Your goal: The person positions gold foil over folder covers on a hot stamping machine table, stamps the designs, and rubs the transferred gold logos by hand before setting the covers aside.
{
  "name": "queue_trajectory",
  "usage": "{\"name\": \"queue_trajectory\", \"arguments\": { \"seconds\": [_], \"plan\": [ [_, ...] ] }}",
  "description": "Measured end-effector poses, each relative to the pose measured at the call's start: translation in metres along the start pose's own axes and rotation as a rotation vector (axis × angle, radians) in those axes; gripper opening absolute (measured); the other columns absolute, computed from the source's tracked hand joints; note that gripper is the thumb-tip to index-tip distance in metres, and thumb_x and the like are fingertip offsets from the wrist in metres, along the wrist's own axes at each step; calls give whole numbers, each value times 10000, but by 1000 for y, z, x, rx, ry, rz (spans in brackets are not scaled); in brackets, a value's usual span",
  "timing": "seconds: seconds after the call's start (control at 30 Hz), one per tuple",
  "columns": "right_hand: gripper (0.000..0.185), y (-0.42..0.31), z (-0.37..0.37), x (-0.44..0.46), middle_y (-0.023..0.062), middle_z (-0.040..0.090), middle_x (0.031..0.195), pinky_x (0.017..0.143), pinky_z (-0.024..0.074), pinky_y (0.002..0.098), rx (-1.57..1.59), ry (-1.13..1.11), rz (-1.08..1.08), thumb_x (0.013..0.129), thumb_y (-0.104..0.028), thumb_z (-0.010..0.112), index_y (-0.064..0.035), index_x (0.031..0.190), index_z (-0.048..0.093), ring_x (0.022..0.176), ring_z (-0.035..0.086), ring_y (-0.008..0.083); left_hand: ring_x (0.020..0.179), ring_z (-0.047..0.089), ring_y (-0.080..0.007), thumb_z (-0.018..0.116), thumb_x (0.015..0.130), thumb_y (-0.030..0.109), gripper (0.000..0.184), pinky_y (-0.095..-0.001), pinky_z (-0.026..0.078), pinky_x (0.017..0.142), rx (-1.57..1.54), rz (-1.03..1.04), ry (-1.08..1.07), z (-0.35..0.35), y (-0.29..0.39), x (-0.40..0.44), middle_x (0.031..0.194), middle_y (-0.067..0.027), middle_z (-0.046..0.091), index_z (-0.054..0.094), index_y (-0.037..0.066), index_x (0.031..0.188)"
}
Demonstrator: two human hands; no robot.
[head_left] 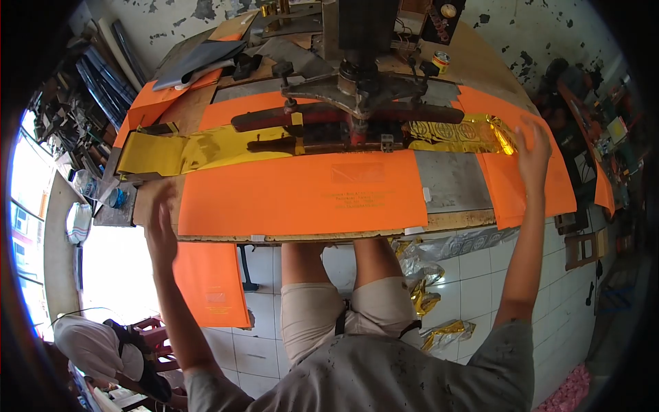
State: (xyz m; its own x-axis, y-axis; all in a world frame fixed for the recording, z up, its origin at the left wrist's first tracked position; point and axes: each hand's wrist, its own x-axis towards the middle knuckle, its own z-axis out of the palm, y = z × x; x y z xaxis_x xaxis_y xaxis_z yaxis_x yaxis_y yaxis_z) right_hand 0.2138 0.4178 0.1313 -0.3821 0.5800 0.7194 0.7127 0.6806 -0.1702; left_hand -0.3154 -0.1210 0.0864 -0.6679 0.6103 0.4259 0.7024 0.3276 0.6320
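Blurred by motion, my left hand [161, 230] is raised at the left edge of an orange sheet [274, 196], its fingers stretched out and nothing visible in them. The sheet lies flat, with small printed lines and a faint rectangle at its right. My right hand [534, 158] is up with fingers apart beside the end of a gold foil strip [473, 134]; I cannot tell whether they touch. The foil runs under a dark metal press [357, 96] and shows patterned marks on the right. At left, it continues as a smooth yellow-gold band [213, 147].
More orange sheets [508, 192] lie at right, next to a grey metal plate [449, 182]. Another orange sheet [209, 292] is below the table's left side. Used foil [425, 299] trails over the tiled floor. Another person [103, 347] is at lower left. A can [441, 62] stands behind.
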Motion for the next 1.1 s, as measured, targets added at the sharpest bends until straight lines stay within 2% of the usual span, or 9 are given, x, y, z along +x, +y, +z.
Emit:
{"name": "queue_trajectory", "arguments": {
  "seconds": [0.1,0.13,0.2,0.3,0.47,0.63,0.73,0.83,1.1],
  "plan": [
    [312,-88,-9,-64,122,673,1212,1056,399,468,189,9,-35,994,-286,662,-41,1187,666,1175,597,327,868,682,-213,368,1107,443,576,-351,519,794,-237,99,41,34,32,-68,947,-129,732,678,-42,1134],
    [299,-102,-5,-82,112,673,1203,1063,387,459,193,-34,-77,997,-282,658,-49,1183,672,1180,591,314,785,680,-211,356,1105,431,584,-349,531,741,-341,133,19,51,34,-91,903,-147,724,674,-60,1093],
    [283,-115,9,-109,97,674,1194,1072,369,449,198,-86,-97,998,-278,656,-61,1178,679,1189,583,297,707,672,-186,357,1098,385,553,-320,535,661,-522,10,-138,81,57,-128,882,-142,724,671,-70,1070],
    [285,-121,17,-123,81,673,1219,1090,351,443,205,-102,-38,996,-283,658,-77,1192,681,1214,575,291,718,645,-154,378,1100,300,477,-294,526,682,-731,-292,-434,138,61,-181,867,-106,721,674,-55,1219],
    [329,-131,13,-116,82,632,1317,1134,330,451,211,-238,-73,993,-294,657,-82,1243,666,1294,523,298,756,644,-115,356,1138,315,467,-265,524,697,-1022,-510,-778,220,68,-238,939,-78,711,620,-32,1305],
    [418,-138,27,-104,97,504,1513,1205,289,476,216,-430,-128,1025,-355,598,-107,1361,621,1440,402,321,798,670,-123,378,1133,357,464,-259,523,686,-995,-517,-874,258,71,-257,1012,-80,714,602,1,1329],
    [420,-134,46,-97,109,521,1488,1199,295,465,200,-392,-181,1023,-370,591,-99,1343,623,1409,433,322,812,673,-128,392,1128,382,468,-262,522,683,-972,-493,-870,264,70,-259,1022,-80,715,607,17,1328],
    [431,-130,55,-88,107,529,1483,1200,293,452,223,-479,-141,1037,-385,566,-93,1350,620,1408,438,307,829,673,-137,369,1133,363,469,-271,527,721,-977,-490,-865,265,69,-257,1030,-83,717,603,9,1333],
    [441,-143,59,-89,103,590,1416,1175,319,433,199,-433,-153,1054,-348,545,-35,1355,621,1366,483,284,859,674,-142,354,1136,361,468,-284,521,768,-945,-471,-857,260,69,-259,1035,-83,718,613,22,1328]
  ]
}}
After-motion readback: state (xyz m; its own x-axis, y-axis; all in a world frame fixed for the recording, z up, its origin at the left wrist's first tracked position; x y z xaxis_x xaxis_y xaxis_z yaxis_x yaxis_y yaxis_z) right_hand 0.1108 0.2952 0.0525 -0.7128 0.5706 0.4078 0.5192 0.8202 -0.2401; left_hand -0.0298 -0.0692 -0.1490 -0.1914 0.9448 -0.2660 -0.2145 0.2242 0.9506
